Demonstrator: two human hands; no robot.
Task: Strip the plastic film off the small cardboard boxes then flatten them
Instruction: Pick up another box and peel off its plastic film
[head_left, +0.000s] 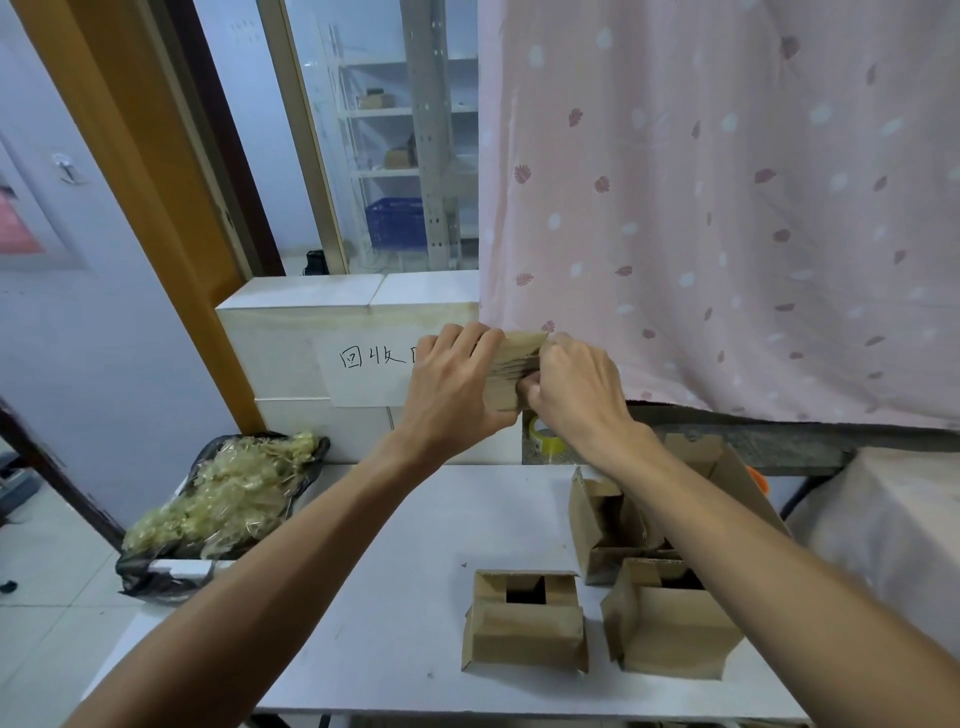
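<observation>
Both my hands are raised above the far side of the white table (405, 571), holding one small cardboard box (514, 364) between them. My left hand (452, 384) grips its left side, fingers curled over the top. My right hand (576, 384) grips its right side with fingers curled in against the cardboard. The box looks squashed and blurred, mostly hidden by my fingers. Three more small brown boxes stand on the table at the right: one near the front (524, 623), one beside it (670, 623), one behind (608, 525).
A black bag (156, 571) full of crumpled clear film (228, 493) sits at the table's left edge. A white box with a handwritten label (363, 364) stands behind the table. A tape roll (540, 436) lies at the back. A pink curtain (727, 208) hangs at right.
</observation>
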